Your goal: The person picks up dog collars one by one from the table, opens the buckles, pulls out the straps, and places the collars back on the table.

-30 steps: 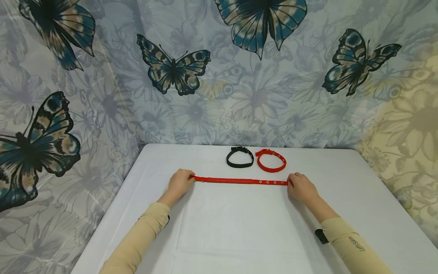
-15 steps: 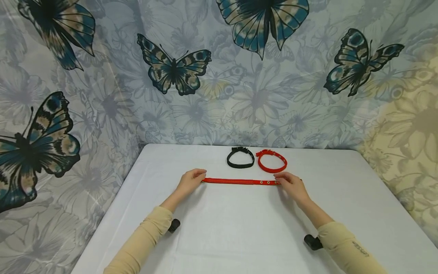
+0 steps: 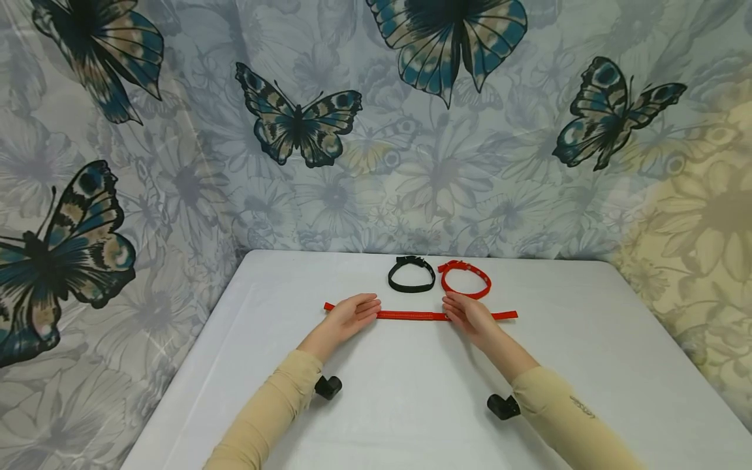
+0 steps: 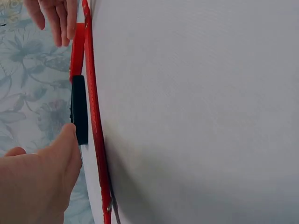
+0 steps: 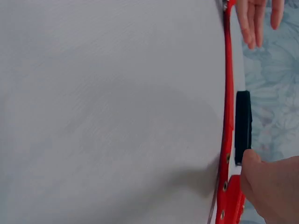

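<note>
A red pet collar (image 3: 411, 316) with metal eyelets lies stretched out straight across the white table. My left hand (image 3: 351, 314) is over its left part, fingers straight and holding nothing. Over the eyelet part is my right hand (image 3: 470, 316), likewise with extended fingers and nothing gripped. Both ends of the strap stick out beyond the hands. Behind it lie a black collar (image 3: 411, 288) and a second red collar (image 3: 461, 265), each closed into a loop. In the left wrist view the straight collar (image 4: 95, 112) runs past my left hand (image 4: 44, 177).
The white tabletop (image 3: 388, 398) reaches back to a wall hanging (image 3: 446, 183) printed with flowers and butterflies. Small black wrist cameras (image 3: 329, 388) hang under both sleeves.
Both hands have let go of the straight red collar's ends and moved inward toward each other, their fingers straightening. The collar stays laid out, and the two looped collars remain in place.
</note>
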Action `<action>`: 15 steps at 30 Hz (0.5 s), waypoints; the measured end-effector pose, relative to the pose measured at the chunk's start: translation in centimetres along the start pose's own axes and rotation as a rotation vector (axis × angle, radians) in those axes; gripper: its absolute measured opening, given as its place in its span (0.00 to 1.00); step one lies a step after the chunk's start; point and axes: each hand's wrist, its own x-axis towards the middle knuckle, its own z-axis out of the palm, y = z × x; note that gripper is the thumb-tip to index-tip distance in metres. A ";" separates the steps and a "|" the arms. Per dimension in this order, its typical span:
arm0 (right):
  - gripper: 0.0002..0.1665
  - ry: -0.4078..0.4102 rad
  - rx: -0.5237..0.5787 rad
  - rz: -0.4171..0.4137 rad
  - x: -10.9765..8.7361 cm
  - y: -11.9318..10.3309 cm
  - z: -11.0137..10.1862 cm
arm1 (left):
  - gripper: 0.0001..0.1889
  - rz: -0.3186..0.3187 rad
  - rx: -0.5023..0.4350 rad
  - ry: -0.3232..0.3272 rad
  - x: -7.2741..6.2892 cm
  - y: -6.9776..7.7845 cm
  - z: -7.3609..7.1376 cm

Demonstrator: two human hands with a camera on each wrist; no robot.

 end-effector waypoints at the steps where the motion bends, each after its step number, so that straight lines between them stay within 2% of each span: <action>1: 0.31 0.009 0.033 0.009 0.2 -0.1 0.3 | 0.24 -0.001 -0.015 0.003 0.3 0.0 0.3; 3: 0.31 0.023 0.073 0.022 0.7 -0.2 0.9 | 0.25 0.001 -0.045 0.017 0.8 0.1 0.7; 7: 0.31 0.045 0.078 0.030 1.8 -0.2 1.8 | 0.24 0.010 -0.099 0.062 1.8 0.3 1.4; 15: 0.31 0.099 0.084 0.020 3.7 0.1 3.1 | 0.25 0.035 -0.060 0.107 3.9 0.1 2.0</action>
